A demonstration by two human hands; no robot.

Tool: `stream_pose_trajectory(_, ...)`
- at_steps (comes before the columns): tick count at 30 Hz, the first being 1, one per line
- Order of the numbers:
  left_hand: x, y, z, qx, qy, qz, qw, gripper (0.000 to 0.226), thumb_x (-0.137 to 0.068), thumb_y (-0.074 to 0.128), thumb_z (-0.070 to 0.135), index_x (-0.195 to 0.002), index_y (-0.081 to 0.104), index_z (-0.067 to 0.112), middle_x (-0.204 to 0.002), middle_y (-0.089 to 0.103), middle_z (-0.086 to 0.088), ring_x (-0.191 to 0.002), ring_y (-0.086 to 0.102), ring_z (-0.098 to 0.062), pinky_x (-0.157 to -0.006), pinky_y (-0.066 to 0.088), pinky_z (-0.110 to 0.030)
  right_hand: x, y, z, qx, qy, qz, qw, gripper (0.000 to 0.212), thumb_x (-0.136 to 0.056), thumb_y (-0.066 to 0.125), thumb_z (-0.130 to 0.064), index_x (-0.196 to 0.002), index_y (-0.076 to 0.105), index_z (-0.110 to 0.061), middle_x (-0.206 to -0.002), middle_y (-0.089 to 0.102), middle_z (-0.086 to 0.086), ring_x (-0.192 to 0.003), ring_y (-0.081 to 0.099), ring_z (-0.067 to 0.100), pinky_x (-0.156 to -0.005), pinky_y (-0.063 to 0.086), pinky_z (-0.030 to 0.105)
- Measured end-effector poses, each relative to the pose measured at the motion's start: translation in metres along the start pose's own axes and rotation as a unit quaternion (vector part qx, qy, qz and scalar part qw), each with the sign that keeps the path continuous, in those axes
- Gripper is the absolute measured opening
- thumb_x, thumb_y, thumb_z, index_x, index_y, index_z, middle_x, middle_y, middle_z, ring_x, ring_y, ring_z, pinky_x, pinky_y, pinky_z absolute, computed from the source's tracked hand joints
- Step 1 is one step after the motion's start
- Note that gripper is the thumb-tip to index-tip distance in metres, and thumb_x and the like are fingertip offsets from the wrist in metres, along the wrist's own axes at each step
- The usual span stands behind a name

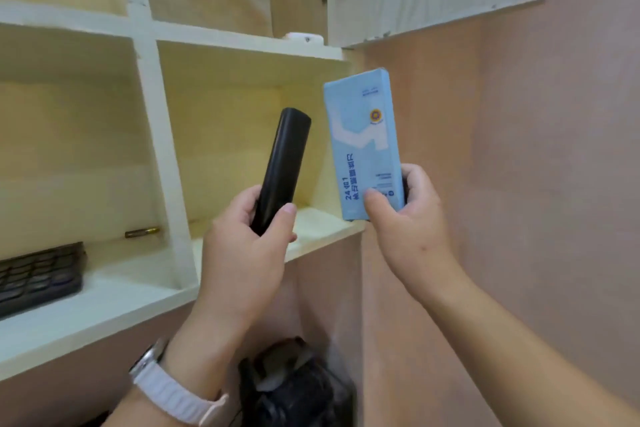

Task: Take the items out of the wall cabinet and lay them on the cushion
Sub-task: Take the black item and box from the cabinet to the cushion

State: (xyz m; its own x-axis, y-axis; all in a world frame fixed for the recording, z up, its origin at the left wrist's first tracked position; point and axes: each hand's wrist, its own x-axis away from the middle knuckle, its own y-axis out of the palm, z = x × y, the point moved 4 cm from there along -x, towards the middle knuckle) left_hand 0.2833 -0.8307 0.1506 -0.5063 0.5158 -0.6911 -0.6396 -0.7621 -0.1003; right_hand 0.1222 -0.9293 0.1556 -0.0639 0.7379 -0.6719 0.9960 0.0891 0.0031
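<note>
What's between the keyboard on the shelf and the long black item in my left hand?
In the head view, a small metal bit lies on the shelf and the white divider stands between the keyboard and the long black item.

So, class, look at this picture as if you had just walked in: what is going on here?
A person stands at an open wall cabinet with both hands raised in front of its lower right compartment. The left hand grips a slim black object by its lower end, and the right hand pinches a light blue box near its bottom. A dark keyboard and a small metal bit lie in the lower left compartment. No cushion is in view.
</note>
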Motion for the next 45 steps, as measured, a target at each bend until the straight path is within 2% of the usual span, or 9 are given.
stream_pose_trajectory(5, 0.046, 0.019, -0.043, 0.115, -0.07, -0.115, 0.984, 0.014, -0.088, 0.067, 0.016, -0.098, 0.064, 0.026, -0.082, 0.073, 0.001, -0.067, 0.07, -0.011, -0.066, 0.053, -0.025, 0.07, -0.02, 0.026, 0.075, 0.066, 0.064, 0.993, 0.016, -0.088, 0.061, -0.01, -0.093, 0.054, -0.024, -0.092, 0.067, -0.01, -0.079, 0.065, 0.002, -0.062, 0.051, 0.015)
stream_pose_trajectory(8, 0.08, 0.035, -0.064, 0.16, -0.11, -0.178, 0.965, 0.014, -0.088, 0.066, 0.013, -0.096, 0.063, 0.024, -0.081, 0.073, 0.0, -0.067, 0.071, -0.012, -0.062, 0.052, -0.02, 0.113, -0.041, 0.038, 0.12, 0.119, 0.103, 0.98, 0.015, -0.088, 0.06, -0.006, -0.095, 0.056, -0.02, -0.094, 0.069, -0.005, -0.083, 0.068, 0.007, -0.068, 0.055, 0.025)
stream_pose_trajectory(12, 0.125, 0.057, -0.071, 0.205, -0.162, -0.255, 0.931, 0.011, -0.089, 0.065, 0.012, -0.094, 0.061, 0.021, -0.076, 0.072, -0.005, -0.066, 0.07, -0.015, -0.062, 0.05, -0.027, 0.161, -0.08, 0.036, 0.176, 0.179, 0.148, 0.957, 0.016, -0.089, 0.059, -0.006, -0.095, 0.055, -0.021, -0.092, 0.068, -0.008, -0.079, 0.067, 0.004, -0.068, 0.055, 0.027)
stream_pose_trajectory(15, 0.157, 0.073, -0.063, 0.225, -0.183, -0.299, 0.909, 0.01, -0.09, 0.064, 0.014, -0.095, 0.061, 0.022, -0.071, 0.071, -0.004, -0.069, 0.069, -0.02, -0.068, 0.051, -0.038, 0.192, -0.112, 0.025, 0.194, 0.21, 0.194, 0.938, 0.016, -0.088, 0.058, -0.005, -0.096, 0.056, -0.02, -0.095, 0.069, -0.004, -0.083, 0.07, 0.01, -0.077, 0.059, 0.043)
stream_pose_trajectory(18, 0.191, 0.085, -0.042, 0.247, -0.204, -0.343, 0.883, 0.012, -0.091, 0.063, 0.017, -0.097, 0.06, 0.027, -0.075, 0.07, -0.005, -0.067, 0.067, -0.02, -0.066, 0.051, -0.038, 0.225, -0.146, 0.005, 0.199, 0.225, 0.238, 0.923, 0.017, -0.087, 0.058, -0.005, -0.097, 0.056, -0.019, -0.098, 0.07, 0.0, -0.086, 0.071, 0.017, -0.08, 0.057, 0.053)
stream_pose_trajectory(29, 0.356, 0.122, 0.11, 0.296, -0.169, -0.5, 0.796, 0.011, -0.091, 0.061, 0.015, -0.099, 0.06, 0.023, -0.084, 0.071, -0.001, -0.061, 0.064, -0.013, -0.057, 0.046, -0.026, 0.387, -0.291, -0.113, 0.211, 0.256, 0.384, 0.862, 0.012, -0.089, 0.057, -0.005, -0.096, 0.054, -0.014, -0.097, 0.071, 0.001, -0.085, 0.072, 0.015, -0.08, 0.059, 0.049)
stream_pose_trajectory(34, 0.471, 0.116, 0.206, 0.321, -0.169, -0.592, 0.72, 0.009, -0.092, 0.06, 0.011, -0.099, 0.059, 0.018, -0.081, 0.071, -0.001, -0.059, 0.06, -0.011, -0.05, 0.044, -0.016, 0.499, -0.362, -0.192, 0.239, 0.262, 0.472, 0.807, 0.011, -0.088, 0.058, -0.008, -0.097, 0.055, -0.013, -0.097, 0.071, 0.002, -0.087, 0.071, 0.018, -0.08, 0.058, 0.049)
stream_pose_trajectory(41, 0.623, 0.08, 0.327, 0.349, -0.138, -0.693, 0.615, 0.01, -0.094, 0.058, 0.011, -0.104, 0.059, 0.013, -0.084, 0.069, -0.005, -0.057, 0.058, -0.01, -0.047, 0.043, -0.016, 0.654, -0.425, -0.304, 0.275, 0.25, 0.58, 0.725, 0.012, -0.086, 0.064, -0.018, -0.096, 0.057, -0.02, -0.097, 0.073, 0.0, -0.087, 0.071, 0.022, -0.078, 0.058, 0.052)
stream_pose_trajectory(45, 0.694, 0.05, 0.387, 0.359, -0.11, -0.748, 0.548, 0.01, -0.094, 0.058, 0.011, -0.102, 0.058, 0.015, -0.081, 0.068, -0.003, -0.059, 0.059, -0.011, -0.05, 0.044, -0.018, 0.734, -0.438, -0.365, 0.296, 0.235, 0.641, 0.668, 0.012, -0.088, 0.064, -0.018, -0.097, 0.056, -0.022, -0.098, 0.072, -0.001, -0.082, 0.071, 0.016, -0.067, 0.059, 0.04)
